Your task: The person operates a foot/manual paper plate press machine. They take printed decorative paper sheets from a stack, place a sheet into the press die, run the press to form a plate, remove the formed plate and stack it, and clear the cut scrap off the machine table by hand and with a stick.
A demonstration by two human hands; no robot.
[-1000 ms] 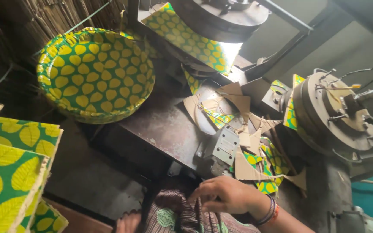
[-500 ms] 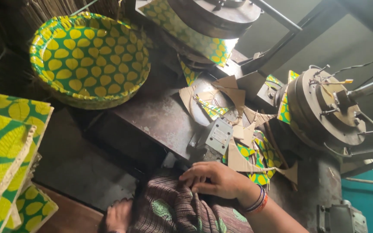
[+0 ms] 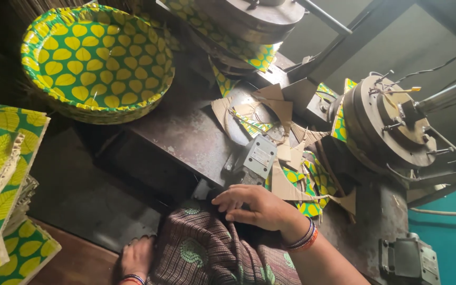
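Dark press bench (image 3: 186, 137), right hand (image 3: 257, 207) grip spread, flat on patterned cloth (image 3: 212, 253), cardboard scraps (image 3: 291, 184) just beyond

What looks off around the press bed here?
Loose offcuts of brown card and leaf-print paper lie scattered over the machine bed, some curled, right beside the right hand. The finished plates sit neatly stacked.

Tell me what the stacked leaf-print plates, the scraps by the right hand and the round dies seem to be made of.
Leaf-print plates: probably printed paperboard, slightly glossy, with crimped rims.
Scraps near the right hand: cardboard, brown and matte on the back, printed on the face, with cut edges showing.
Round dies: likely steel or iron, dull grey and worn.
Bench top: seemingly metal, dark and stained.
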